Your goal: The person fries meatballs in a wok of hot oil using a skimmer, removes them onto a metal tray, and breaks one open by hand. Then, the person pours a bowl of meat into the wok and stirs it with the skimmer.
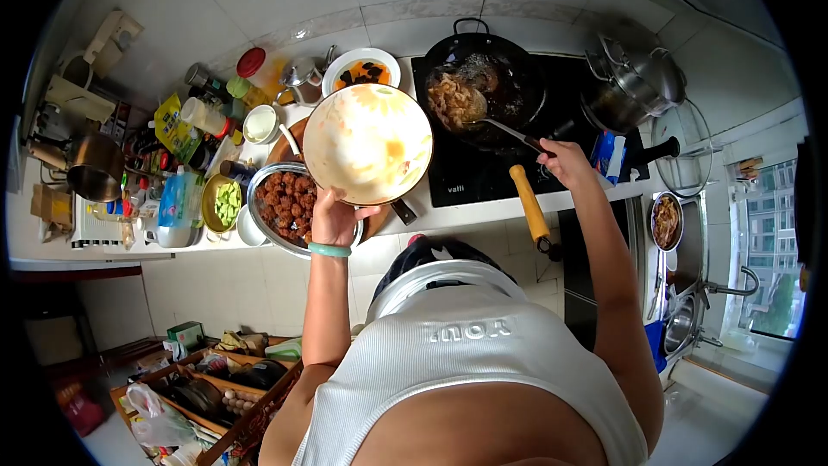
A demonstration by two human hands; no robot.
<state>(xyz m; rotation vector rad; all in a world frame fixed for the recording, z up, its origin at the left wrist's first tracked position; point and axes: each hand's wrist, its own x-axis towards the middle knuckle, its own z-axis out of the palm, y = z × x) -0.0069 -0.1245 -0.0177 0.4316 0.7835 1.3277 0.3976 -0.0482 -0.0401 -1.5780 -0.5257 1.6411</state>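
Note:
My left hand, with a green bangle at the wrist, grips the near rim of a large white bowl. The bowl is tilted, its inside facing me and smeared with residue. In my right hand is the dark handle of a metal ladle. Its head is largely hidden at a pile of brownish food on the left side of a black wok. Dark, shiny liquid lies in the wok's bottom. The wok's yellow wooden handle points toward me, untouched.
Left of the bowl stand a steel basin of browned pieces and a dish of green slices. A plate with orange and black food sits behind. Right of the wok are a steel pot, a blue packet and a glass lid.

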